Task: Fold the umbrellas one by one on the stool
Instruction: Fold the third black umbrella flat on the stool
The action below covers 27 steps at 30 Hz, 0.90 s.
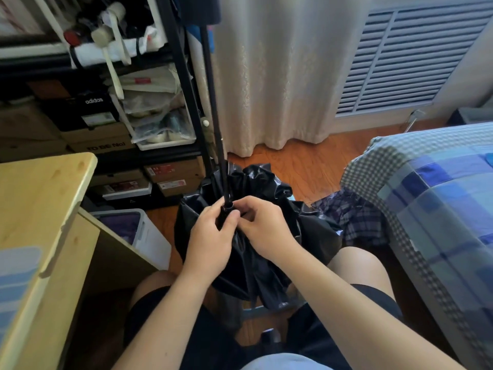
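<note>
— Hands?

— Left hand (210, 236) curled round the black umbrella (248, 236) just where the shaft (213, 97) meets the crumpled canopy, thumb and fingers closed on the runner. Right hand (262, 227) alongside, touching the left, fingertips pinching at the same spot, fingers bent and closed on the fabric or the runner; cannot tell which.

— And the umbrella itself?

— Held upside down between the knees, canopy bunched loosely around both hands and hanging toward the floor (306, 161), shaft pointing up and away toward the curtain (272, 70). Mostly collapsed, folds still ragged. A bit of blue edge (256, 312) showing beneath the canopy, possibly the stool; too hidden to say.

— Containers nearby?

— Plenty on the black shelf unit (181, 62) at the left. Clear plastic bin (162, 129) at the middle level, holding pale shoes and bagged odds and ends. Black shoe box (93, 108) marked adidas beside it, closed. Brown cardboard boxes (173, 177) stacked at the bottom level, closed, contents unseen. White lidded storage box (138, 231) on the floor under the wooden desk (40, 196), something purple inside.

— Right side?

— Bed with a blue checked cover (432, 196), plaid cloth (357, 217) heaped on the floor against its edge, just beside the canopy.
</note>
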Available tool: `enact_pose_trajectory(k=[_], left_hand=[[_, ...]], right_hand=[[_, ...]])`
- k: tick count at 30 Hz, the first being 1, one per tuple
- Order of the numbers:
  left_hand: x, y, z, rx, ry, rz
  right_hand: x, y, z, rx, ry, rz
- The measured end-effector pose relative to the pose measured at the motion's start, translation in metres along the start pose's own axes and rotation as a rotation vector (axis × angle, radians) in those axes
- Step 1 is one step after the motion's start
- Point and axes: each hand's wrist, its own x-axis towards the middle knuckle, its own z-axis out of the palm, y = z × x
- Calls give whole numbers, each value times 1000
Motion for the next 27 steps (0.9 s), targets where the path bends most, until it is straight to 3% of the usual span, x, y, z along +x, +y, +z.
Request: enact_pose_trajectory(k=[3,4,7,8,11,13,18,27], left_hand=[[9,-3,-3,-29,-17,47],[12,-5,-4,-32,-27,59],[15,-8,-6,-74,-41,47],[15,-8,-7,-90,-43,36],[16,-10,-12,-108,-72,14],[18,-12,-16,-115,-111,3],[17,-12,-17,-136,-170,7],[19,-15,-18,-166,-149,30]], right_hand=[[-8,-4,-6,-36,-59,-23],[-12,-4,-10,-63,7,-58],[-25,14,-31,-251,463,-182],[-28,22,-40,-305,512,-154],[-29,47,-58,-311,232,58],[-29,60,-61,-285,111,104],[-24,51,-56,-212,50,-2],[-9,6,-3,121,87,19]])
